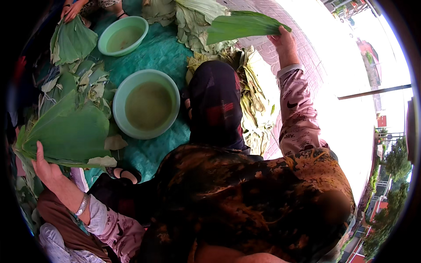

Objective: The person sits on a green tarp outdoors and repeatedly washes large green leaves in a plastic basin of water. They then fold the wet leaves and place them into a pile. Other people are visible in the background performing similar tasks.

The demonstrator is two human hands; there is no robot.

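My right hand (284, 46) is stretched out to the upper right. Its fingers pinch the narrow end of a large folded green leaf (243, 28), which looks like lotus and points left in the air. At the left, my left hand (48, 171) grips a fan of broad green leaves (72, 131), thumb on top and fingers hidden beneath. Between my hands, in front of my bent knee, stands a pale green basin (119, 113) of murky water.
A second pale green basin (102, 44) stands farther off. Another person's hands (74, 10) hold a leaf bunch (72, 42). Dried leaves (258, 98) are piled beside my knee, and loose leaves (95, 82) lie at left. A teal sheet (164, 49) covers the ground, bordering patterned paving (304, 41).
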